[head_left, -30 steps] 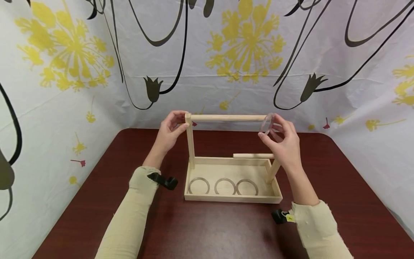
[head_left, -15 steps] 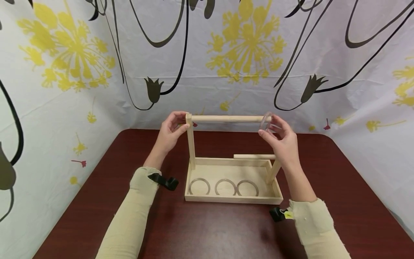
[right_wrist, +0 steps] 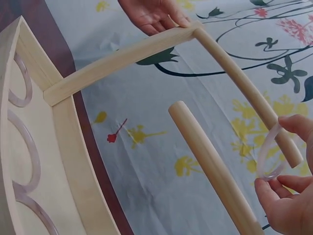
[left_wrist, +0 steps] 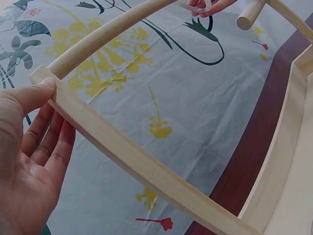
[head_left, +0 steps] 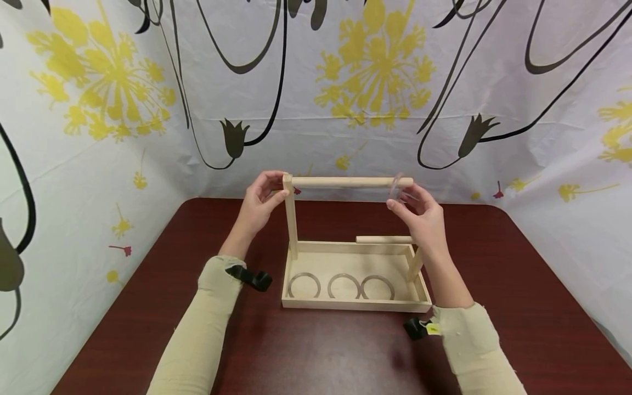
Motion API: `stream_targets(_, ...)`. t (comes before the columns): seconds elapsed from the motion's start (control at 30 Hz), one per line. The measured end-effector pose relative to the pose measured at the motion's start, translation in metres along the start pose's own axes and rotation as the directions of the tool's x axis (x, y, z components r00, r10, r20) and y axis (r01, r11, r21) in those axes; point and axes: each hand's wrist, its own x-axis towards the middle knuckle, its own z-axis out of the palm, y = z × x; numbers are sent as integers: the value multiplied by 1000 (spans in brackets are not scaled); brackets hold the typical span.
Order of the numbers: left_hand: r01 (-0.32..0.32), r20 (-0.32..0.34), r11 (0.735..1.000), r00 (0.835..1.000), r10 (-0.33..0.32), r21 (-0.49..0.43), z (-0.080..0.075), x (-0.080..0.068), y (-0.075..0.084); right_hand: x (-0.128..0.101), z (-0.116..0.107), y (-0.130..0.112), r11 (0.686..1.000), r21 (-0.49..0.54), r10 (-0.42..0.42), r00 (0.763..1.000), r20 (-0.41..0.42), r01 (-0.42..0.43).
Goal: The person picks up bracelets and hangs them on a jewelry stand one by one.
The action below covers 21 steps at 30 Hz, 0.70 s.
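— White cloth printed with yellow flower heads and black looping stems is hanging all around a dark red-brown wooden table. What is sitting on it?

— A shallow pale wooden tray is lying at the table's centre, with a slim square wooden post rising from its 10 o'clock corner and a second, leaning post standing at its 3 o'clock end. A long round wooden dowel is running level from the top of the first post toward 3 o'clock, and a shorter round wooden dowel is jutting toward 9 o'clock from the leaning post.

— And the hands?

— The left hand is steadying the top of the square post: its thumb is pressing the post's upper corner while the other fingers are lying loosely behind, fairly straight in the left wrist view. The right hand is pinching a clear plastic ring between thumb and fingertips.

— Where exactly is that ring?

— It is sitting at the 3 o'clock end of the long dowel. In the right wrist view the ring seems to be encircling the dowel's tip, though its transparency is making that hard to confirm.

— Anything else in the tray?

— Three more clear rings are lying flat in a row along the tray's 6 o'clock wall. Both arms are wearing cream sleeves, each with a black strap at the wrist.
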Motion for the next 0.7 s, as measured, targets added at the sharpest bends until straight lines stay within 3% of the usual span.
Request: stream_targets(0.7, -21, 8, 1000, 1000, 21, -6, 0, -1, 0, -1, 29, 4, 996, 81, 36, 996, 76, -42)
